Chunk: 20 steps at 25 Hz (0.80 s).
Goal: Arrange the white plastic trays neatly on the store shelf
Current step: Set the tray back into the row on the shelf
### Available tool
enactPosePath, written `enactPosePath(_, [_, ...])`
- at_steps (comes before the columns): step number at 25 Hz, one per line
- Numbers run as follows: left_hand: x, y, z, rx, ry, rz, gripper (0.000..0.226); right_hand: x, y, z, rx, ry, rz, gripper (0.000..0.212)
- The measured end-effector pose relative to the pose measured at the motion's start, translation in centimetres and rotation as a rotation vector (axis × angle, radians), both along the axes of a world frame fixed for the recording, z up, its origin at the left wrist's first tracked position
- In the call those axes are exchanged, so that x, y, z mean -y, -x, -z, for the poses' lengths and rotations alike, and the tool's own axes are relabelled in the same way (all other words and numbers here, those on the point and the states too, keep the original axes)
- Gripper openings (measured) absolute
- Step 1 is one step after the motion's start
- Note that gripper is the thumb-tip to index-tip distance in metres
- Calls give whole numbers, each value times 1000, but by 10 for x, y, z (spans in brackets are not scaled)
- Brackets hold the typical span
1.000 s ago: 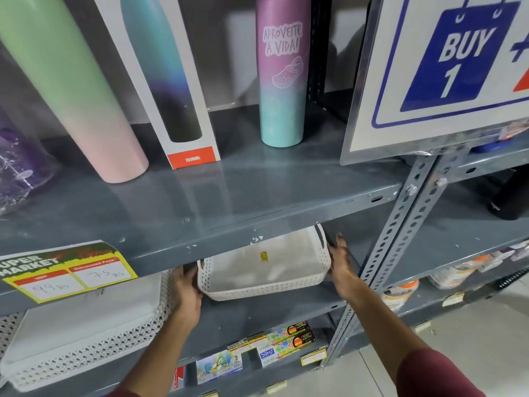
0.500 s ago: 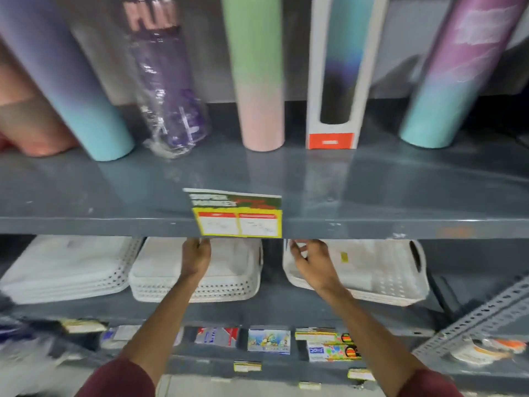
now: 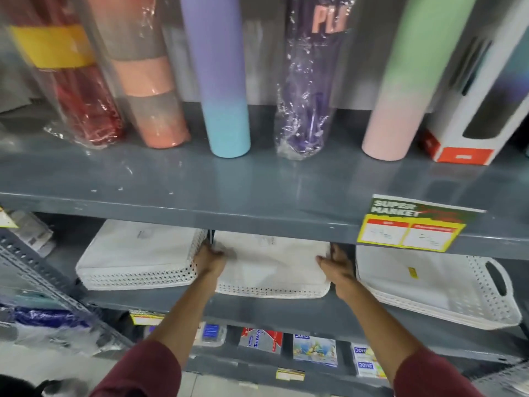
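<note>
- L hand (image 3: pixel 210 257) grips left edge of middle tray stack (image 3: pixel 272 267)
- R hand (image 3: pixel 336 265) grips its right edge
- other tray stacks (image 3: pixel 137 262) either side, same shelf (image 3: pixel 286 308)

Both hands, left hand (image 3: pixel 210 257) and right hand (image 3: pixel 336 263), now off separate trays, onto the middle tray's (image 3: pixel 272 270) two sides.
</note>
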State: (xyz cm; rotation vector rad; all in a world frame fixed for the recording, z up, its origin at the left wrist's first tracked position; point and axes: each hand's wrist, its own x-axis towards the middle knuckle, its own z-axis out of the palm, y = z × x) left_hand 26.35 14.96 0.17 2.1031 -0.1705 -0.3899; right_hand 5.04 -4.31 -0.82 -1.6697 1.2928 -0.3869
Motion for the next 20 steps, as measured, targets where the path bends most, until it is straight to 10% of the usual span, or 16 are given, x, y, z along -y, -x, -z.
enactPosePath(7, [-3, -13, 15, -165, 682, 42, 62, -5, 30, -27, 409, -35, 332, 20])
enactPosePath(10, [-12, -18, 33, -367, 727, 10, 39, -5, 42, -19, 569, -277, 401, 30])
enactPosePath(14, [-11, -7, 37, -464, 640, 34, 63, 7, 41, 1, 384, -441, 264, 65])
enactPosePath(20, [-17, -28, 13, -169, 548, 185, 39, -50, -2, -35, -5, 427, 68, 42])
